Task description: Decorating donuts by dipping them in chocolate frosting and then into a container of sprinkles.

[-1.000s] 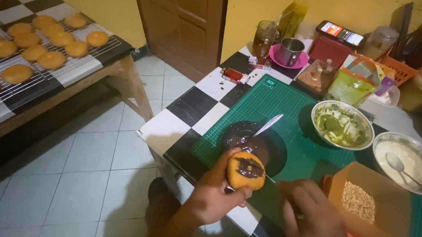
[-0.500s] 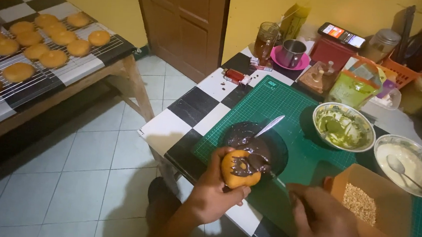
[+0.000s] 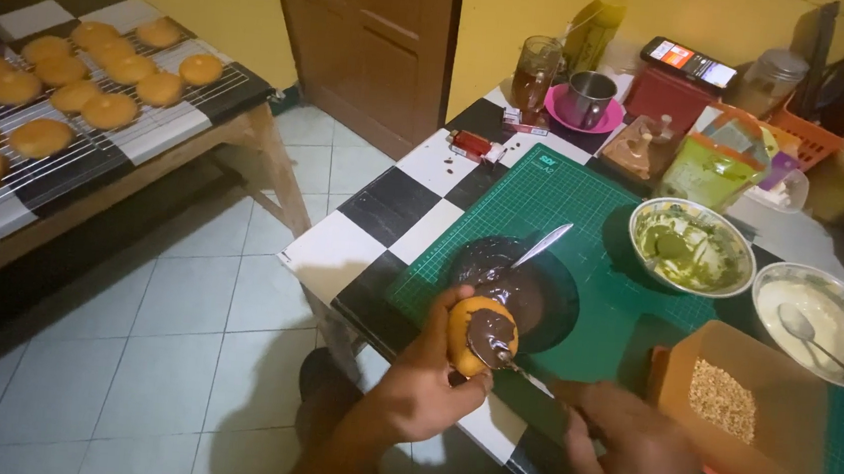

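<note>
Two hands are working at the near edge of the counter [image 3: 361,252], which is wearing a black-and-white checked covering. The left hand [image 3: 425,393] is gripping a round golden doughnut [image 3: 480,334], tilting it so its chocolate-smeared top is facing right, just in front of the dark bowl of chocolate glaze [image 3: 513,289]. The right hand [image 3: 640,460] is blurred but is closing around the handle of a thin utensil [image 3: 522,370], whose tip is touching the chocolate on the doughnut. An orange plastic box of pale crumbs [image 3: 735,402] is sitting just right of that hand. All of this is resting on a green cutting mat [image 3: 546,192]. A spoon [image 3: 540,246] is leaning in the chocolate bowl. Farther back, a bowl of green glaze [image 3: 690,246] and a bowl of white glaze [image 3: 822,314] with a spoon in it are standing side by side. Beyond them, a metal mug on a pink saucer [image 3: 585,99], a glass jar [image 3: 537,71] and a phone [image 3: 689,62] with a lit screen are crowding the far edge near the yellow wall. Across the tiled floor [image 3: 186,299], well apart to the left, plain doughnuts [image 3: 103,82] are lying in rows on a wire cooling rack [image 3: 67,154] on a second table.
</note>
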